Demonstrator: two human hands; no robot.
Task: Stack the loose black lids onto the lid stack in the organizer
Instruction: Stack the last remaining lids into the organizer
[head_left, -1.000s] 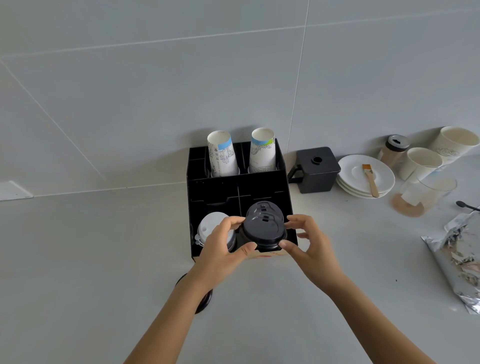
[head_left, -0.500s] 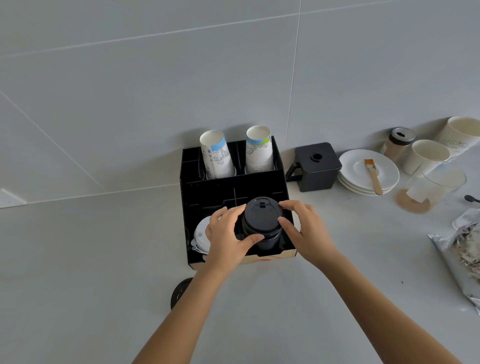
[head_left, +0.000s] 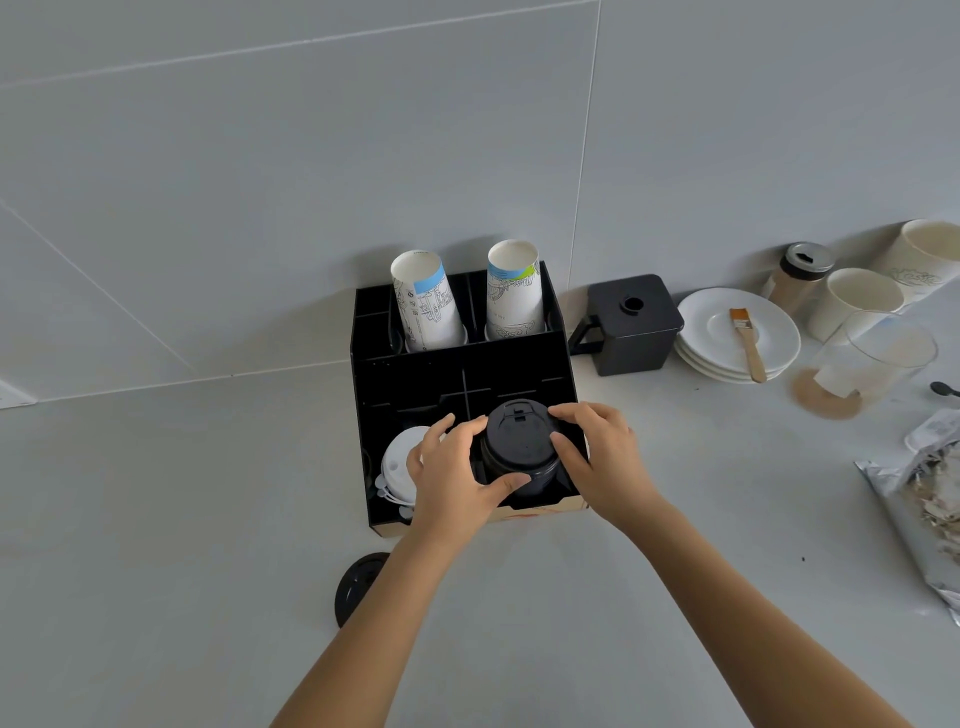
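Note:
A black compartment organizer (head_left: 410, 374) stands against the wall. In its front right compartment sits a stack of black lids (head_left: 519, 441). My left hand (head_left: 452, 478) clasps the stack's left and front side, thumb under its near edge. My right hand (head_left: 597, 457) presses on the stack's right side, fingers over the top rim. A stack of white lids (head_left: 397, 467) fills the front left compartment, partly hidden by my left hand. One loose black lid (head_left: 356, 587) lies on the counter in front of the organizer, partly under my left forearm.
Two paper cups (head_left: 426, 306) stand in the organizer's back row. To the right are a black lidded box (head_left: 631, 325), white saucers (head_left: 727, 358) with a brush (head_left: 748, 343), a glass (head_left: 878, 364), paper cups (head_left: 857, 301), a shaker jar (head_left: 800, 275) and a foil bag (head_left: 930, 483).
Both hands carried the black lids from in front of the organizer forward and down onto the stack in the front right compartment. The head view shifted slightly, showing more of the loose lid.

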